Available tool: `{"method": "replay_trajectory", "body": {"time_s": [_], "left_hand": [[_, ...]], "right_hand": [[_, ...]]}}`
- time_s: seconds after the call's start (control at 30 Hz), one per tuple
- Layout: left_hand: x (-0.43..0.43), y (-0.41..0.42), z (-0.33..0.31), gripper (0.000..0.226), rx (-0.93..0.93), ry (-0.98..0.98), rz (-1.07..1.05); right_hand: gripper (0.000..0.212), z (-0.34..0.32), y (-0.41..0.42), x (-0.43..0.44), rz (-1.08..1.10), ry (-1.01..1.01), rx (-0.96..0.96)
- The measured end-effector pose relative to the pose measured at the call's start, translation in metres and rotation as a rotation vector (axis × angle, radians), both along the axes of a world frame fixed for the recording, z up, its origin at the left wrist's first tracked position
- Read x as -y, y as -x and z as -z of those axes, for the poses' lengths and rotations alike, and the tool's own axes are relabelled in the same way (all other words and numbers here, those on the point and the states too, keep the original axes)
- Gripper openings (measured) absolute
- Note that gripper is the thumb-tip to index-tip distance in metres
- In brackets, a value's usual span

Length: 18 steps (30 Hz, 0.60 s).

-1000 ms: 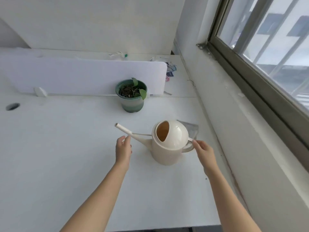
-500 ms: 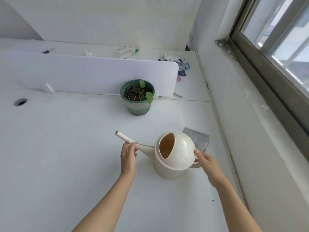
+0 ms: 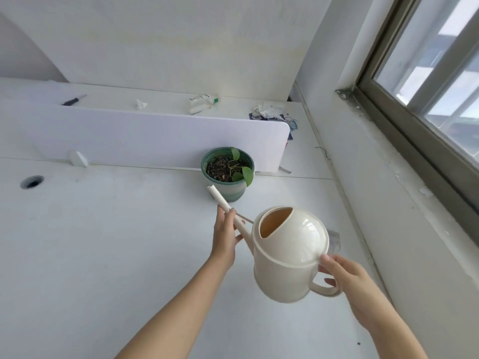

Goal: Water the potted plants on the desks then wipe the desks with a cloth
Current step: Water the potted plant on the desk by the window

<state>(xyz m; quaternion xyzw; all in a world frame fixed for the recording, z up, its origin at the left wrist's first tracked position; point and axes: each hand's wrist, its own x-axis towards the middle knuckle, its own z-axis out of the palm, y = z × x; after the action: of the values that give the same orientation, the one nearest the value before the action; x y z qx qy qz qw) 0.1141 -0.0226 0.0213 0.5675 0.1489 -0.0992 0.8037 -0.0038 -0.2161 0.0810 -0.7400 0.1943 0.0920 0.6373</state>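
Note:
A cream watering can hangs in the air above the white desk. My right hand grips its handle. My left hand holds the long spout, whose tip points up and left, just short of the green pot. The potted plant, with dark soil and a few green leaves, stands against the white divider panel. A grey cloth lies on the desk behind the can, mostly hidden by it.
Beyond the divider, a second desk holds a tube, crumpled paper and a dark tool. A cable hole sits at the left. A wall and window sill run along the right.
The watering can has been lifted off the desk and carried toward the pot. Both hands have closed on it, the left on the spout, the right on the handle.

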Motion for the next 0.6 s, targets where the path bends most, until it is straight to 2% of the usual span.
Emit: {"method": "replay_trajectory", "body": {"time_s": [0.07, 0.17, 0.3, 0.6], "left_hand": [[-0.003, -0.012, -0.005, 0.04, 0.026, -0.022, 0.021], [-0.005, -0.028, -0.015, 0.031, 0.062, -0.025, 0.03], [-0.007, -0.042, -0.024, 0.017, 0.096, -0.028, 0.062], [-0.014, -0.061, -0.031, 0.022, 0.109, -0.062, 0.093]], "right_hand": [[0.029, -0.005, -0.002, -0.007, -0.029, -0.038, 0.007], [0.011, -0.009, -0.006, -0.02, -0.024, -0.026, 0.02], [0.016, -0.011, -0.013, -0.035, 0.032, 0.034, 0.033], [0.014, -0.023, -0.032, -0.058, 0.082, 0.127, 0.036]]}}
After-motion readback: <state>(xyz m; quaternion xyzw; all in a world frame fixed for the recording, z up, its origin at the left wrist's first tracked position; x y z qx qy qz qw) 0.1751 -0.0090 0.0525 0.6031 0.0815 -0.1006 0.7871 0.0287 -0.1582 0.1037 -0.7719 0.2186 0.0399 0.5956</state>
